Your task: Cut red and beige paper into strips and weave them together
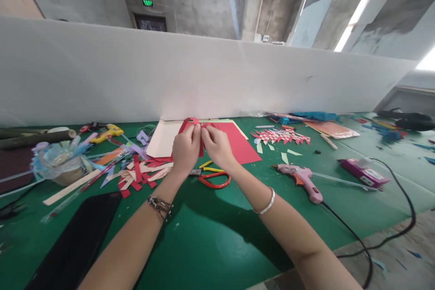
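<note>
My left hand and my right hand meet over the middle of the table, fingertips pinched close together. Between them is a red paper strip, curving up over the left fingers. Part of the strip is hidden by the fingers. Behind and below the hands lie a red paper sheet and a cream sheet. Scissors with red and yellow handles rest just under my wrists. Left of them, cut red and cream paper strips are heaped.
A pink glue gun with a cord lies right, near a purple box. Woven red-and-white paper sits behind. At left are a yellow glue gun, a plastic-wrapped container and a black slab. A white partition borders the back.
</note>
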Available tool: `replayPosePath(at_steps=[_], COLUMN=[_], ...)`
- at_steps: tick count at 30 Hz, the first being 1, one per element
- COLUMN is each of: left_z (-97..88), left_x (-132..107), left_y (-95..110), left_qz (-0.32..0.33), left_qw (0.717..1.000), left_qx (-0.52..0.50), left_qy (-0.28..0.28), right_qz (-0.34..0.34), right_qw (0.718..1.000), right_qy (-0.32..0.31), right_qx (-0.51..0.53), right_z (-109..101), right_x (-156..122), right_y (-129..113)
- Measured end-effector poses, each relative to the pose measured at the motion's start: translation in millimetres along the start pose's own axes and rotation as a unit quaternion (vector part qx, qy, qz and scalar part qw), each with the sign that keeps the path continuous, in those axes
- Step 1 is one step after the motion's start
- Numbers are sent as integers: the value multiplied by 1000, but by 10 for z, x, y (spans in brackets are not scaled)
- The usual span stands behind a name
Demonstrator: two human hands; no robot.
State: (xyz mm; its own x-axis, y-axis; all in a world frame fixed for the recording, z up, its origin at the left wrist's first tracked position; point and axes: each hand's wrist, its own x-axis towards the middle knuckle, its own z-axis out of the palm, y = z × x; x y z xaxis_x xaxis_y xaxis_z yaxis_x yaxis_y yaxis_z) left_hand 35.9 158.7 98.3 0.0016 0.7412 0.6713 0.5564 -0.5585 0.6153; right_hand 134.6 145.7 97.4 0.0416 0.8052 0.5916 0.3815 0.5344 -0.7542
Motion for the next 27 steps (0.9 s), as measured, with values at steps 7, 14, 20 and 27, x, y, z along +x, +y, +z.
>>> replayPosePath(at_steps=[7, 14, 20, 27], left_z=[57, 38, 33, 94], left_x=[2, -46, -36, -77], left_y=[19, 48, 36, 88], left_qz=[-66, 5, 23, -56], left_qw=[985, 998, 1000, 986], left_qx=[-155, -48, -22, -160], left_qy=[-22, -45, -2, 8], right_qz=[46, 59, 4, 17], right_qw=[988, 990, 998, 995], right_qy=[-2, 31, 12, 21], right_qx=[145, 126, 56, 99], right_z=[35, -4, -2, 28], right_x=[46, 41, 19, 36], right_y=[77, 69, 15, 26])
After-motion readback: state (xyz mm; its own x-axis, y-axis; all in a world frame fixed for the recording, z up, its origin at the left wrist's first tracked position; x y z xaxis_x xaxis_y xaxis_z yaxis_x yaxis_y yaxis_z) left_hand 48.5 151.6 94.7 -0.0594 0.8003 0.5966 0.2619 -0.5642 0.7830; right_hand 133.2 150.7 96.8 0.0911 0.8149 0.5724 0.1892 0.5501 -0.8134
